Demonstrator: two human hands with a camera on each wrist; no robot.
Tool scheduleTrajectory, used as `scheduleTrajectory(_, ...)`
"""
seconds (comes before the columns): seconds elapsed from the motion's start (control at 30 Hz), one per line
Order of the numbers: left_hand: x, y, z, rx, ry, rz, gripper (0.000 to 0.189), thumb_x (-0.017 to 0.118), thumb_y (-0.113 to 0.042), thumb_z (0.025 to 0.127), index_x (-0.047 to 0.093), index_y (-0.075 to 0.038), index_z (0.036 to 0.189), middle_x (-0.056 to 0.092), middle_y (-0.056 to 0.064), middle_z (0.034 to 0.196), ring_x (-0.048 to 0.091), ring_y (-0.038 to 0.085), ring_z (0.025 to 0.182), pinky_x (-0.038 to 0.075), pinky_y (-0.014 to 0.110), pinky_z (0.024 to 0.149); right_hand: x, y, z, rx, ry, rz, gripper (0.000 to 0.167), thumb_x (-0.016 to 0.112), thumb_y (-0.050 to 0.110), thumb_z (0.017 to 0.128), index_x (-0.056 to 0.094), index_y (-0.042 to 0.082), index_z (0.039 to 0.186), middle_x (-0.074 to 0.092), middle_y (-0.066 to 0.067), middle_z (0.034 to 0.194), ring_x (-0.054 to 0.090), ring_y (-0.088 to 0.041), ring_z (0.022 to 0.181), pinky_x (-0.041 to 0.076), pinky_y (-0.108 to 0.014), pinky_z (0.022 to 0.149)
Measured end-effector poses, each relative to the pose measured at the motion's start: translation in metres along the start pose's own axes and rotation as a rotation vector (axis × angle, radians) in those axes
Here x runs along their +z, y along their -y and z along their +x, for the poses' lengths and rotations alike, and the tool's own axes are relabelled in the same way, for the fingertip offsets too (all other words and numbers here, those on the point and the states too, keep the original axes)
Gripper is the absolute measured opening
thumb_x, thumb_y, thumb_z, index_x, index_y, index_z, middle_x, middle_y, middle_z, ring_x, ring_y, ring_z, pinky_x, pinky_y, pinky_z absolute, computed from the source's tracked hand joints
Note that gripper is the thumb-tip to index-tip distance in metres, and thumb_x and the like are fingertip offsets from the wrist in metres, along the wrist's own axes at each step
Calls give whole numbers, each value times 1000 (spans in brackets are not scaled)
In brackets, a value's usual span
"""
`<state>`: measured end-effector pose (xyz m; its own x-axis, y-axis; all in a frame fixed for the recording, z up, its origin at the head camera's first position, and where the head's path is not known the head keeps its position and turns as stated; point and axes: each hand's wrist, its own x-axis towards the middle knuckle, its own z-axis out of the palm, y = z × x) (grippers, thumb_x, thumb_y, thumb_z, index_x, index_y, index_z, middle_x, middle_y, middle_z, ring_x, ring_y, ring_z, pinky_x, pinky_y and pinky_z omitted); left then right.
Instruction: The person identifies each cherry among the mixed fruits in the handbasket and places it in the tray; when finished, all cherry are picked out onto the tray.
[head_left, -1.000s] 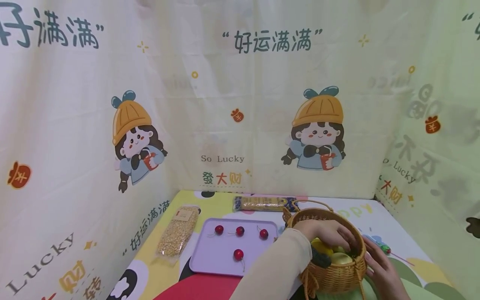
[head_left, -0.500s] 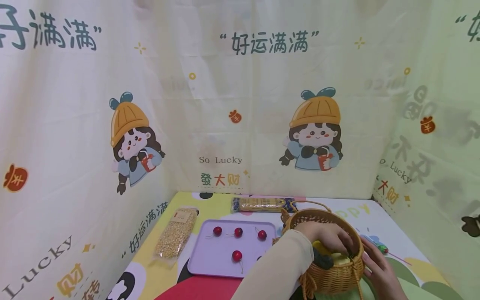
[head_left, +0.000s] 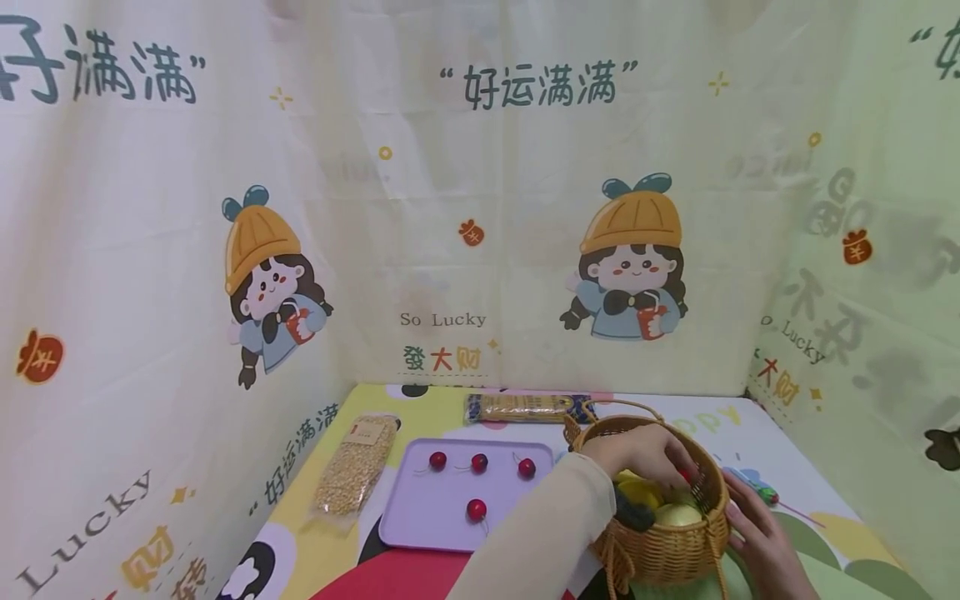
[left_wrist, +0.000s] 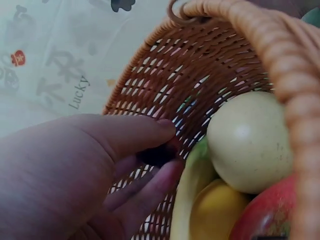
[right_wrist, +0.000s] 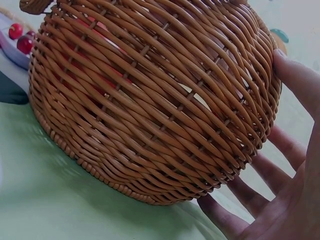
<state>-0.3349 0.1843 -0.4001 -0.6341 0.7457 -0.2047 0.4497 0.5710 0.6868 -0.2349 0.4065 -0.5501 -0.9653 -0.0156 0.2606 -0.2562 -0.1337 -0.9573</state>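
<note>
My left hand (head_left: 651, 454) reaches over the rim of a brown wicker basket (head_left: 663, 557). Its thumb and fingers pinch a small dark red cherry (left_wrist: 159, 155), partly hidden by the fingertips, near the woven inner wall. Inside the basket lie a pale green round fruit (left_wrist: 250, 142), a banana (left_wrist: 181, 212), a yellow fruit (left_wrist: 217, 210), a red fruit (left_wrist: 270, 215) and a dark item (head_left: 636, 512). Against the basket's outer right side rests my right hand (head_left: 768, 533), fingers spread and thumb along the wall near the rim.
Left of the basket is a lilac tray (head_left: 423, 523) with several cherries (head_left: 476, 510) on it. A bag of pale kernels (head_left: 356, 467) lies farther left. Behind stands a long pack of noodles (head_left: 525, 407). A thin colourful stick-like item (head_left: 768, 496) lies at right.
My left hand was deeper in the basket half a second ago; it has risen a little, and a red cherry now shows at its fingertips. The right hand stays on the basket.
</note>
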Motion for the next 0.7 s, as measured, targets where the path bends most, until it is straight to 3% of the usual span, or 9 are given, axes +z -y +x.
scheduleTrajectory(0.17,-5,2,-5,77,-64,53,26,82,-16,100,84,-18,127,79,-16,110,66,-5,98,53,12,86,-4,2,-1,3,-6,21,51,40,9,119,58,49,145,63,38,134,62,15,117,62,-22,85)
scheduleTrajectory(0.43,-8,15,-26,133,-152,67,28,83,-13,100,84,-20,128,78,-16,111,66,-7,95,54,13,79,-6,1,-3,55,-18,0,48,41,13,120,57,53,141,61,42,130,60,18,114,62,-23,83)
scheduleTrajectory(0.6,-13,28,-47,218,-232,-14,29,82,-15,101,83,-21,129,78,-16,122,70,-8,108,55,13,88,-3,-1,-2,6,4,18,51,40,9,120,57,50,145,62,40,133,62,15,116,63,-24,83)
scheduleTrajectory(0.7,-19,38,-67,273,-266,-89,30,82,-14,102,82,-20,131,77,-15,126,71,-7,111,58,14,91,0,-2,-1,-36,40,44,54,38,5,119,57,46,148,63,37,137,63,14,119,63,-24,84)
